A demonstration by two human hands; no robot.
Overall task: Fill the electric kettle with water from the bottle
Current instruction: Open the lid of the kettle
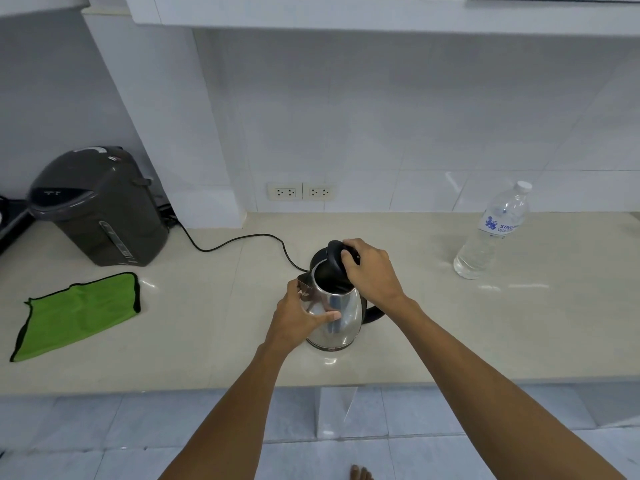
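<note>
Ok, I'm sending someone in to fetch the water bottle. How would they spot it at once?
Start at the long beige countertop under the white tiled wall and go to its right end, well right of the steel kettle. The water bottle stands there upright and alone. It is the only clear plastic thing on the counter, with a white cap and a blue-printed label.

We identify the location as a home kitchen. A pale stone tabletop [450,323] runs along a white tiled wall [381,116], with twin wall sockets [301,192] set just above it and white cabinets [346,12] overhead. On the tabletop we note an electric kettle [337,313], a dark hot-water dispenser [100,206], a green cloth [79,313] and a water bottle [491,233]. The floor [104,438] is tiled.
</note>
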